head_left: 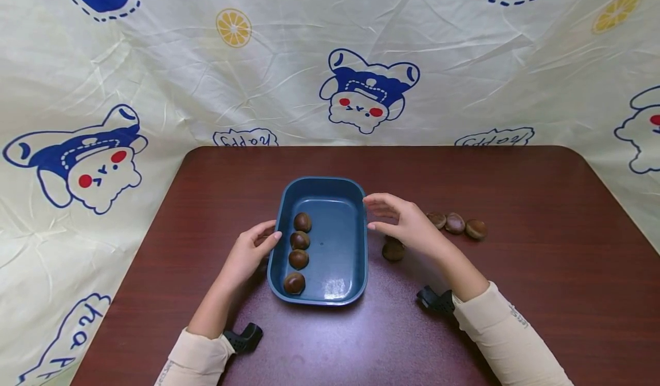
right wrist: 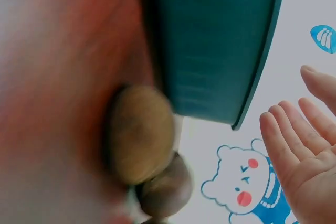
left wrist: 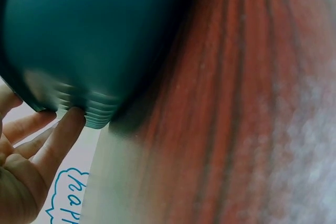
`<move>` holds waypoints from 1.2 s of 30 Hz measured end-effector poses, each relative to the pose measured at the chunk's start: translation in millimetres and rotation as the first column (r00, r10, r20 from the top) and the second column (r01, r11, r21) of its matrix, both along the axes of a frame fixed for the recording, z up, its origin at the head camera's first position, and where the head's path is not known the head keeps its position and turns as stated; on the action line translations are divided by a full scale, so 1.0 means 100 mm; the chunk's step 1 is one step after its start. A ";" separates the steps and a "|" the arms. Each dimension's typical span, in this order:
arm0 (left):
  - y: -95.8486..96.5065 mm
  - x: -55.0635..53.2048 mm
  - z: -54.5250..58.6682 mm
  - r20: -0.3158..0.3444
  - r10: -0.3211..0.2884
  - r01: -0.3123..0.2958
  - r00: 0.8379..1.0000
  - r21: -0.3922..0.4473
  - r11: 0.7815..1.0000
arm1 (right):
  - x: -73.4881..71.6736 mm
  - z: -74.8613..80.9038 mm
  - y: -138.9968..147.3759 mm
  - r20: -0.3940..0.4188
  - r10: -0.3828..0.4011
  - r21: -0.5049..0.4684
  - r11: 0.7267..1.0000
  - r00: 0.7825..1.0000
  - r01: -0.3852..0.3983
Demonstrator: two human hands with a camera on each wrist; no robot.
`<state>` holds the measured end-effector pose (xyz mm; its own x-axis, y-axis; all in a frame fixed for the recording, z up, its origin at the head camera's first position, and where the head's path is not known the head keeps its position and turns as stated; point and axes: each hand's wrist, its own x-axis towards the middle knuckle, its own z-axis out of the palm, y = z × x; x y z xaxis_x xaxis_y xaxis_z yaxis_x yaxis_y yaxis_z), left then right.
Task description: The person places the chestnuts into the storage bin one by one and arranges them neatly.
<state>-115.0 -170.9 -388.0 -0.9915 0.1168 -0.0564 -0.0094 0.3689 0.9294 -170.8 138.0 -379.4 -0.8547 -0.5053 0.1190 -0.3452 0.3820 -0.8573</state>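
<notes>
A blue rectangular tray (head_left: 346, 248) stands on the table, with several brown chestnuts (head_left: 299, 259) lined up along its left side. At the tray's left wall is my left hand (head_left: 250, 254), its extended fingers and thumb touching the rim. The left wrist view shows this hand (left wrist: 31, 161) against the tray's outer wall (left wrist: 89, 40). Close to the right rim, my right hand (head_left: 404, 223) is held with fingers extended and nothing in its grasp. Below that hand lies a loose chestnut (head_left: 393, 251), and another behind it is partly hidden.
Right of my right hand, more chestnuts (head_left: 455, 223) form a short row on the dark wooden table (head_left: 541, 248). A cream cloth (head_left: 289, 82) with cartoon prints hangs behind the table. Black wrist devices (head_left: 246, 338) sit at both cuffs.
</notes>
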 end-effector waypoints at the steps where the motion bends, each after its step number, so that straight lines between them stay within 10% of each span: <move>1: 0.00 0.00 0.00 -0.003 0.000 0.000 1.000 -0.004 1.000 | 0.02 -0.02 0.03 0.003 -0.005 0.007 1.000 1.000 0.005; 36: 0.01 0.00 0.00 0.010 0.014 -0.014 1.000 0.001 1.000 | 0.17 -0.56 0.46 -0.116 0.093 0.209 0.976 0.989 -0.067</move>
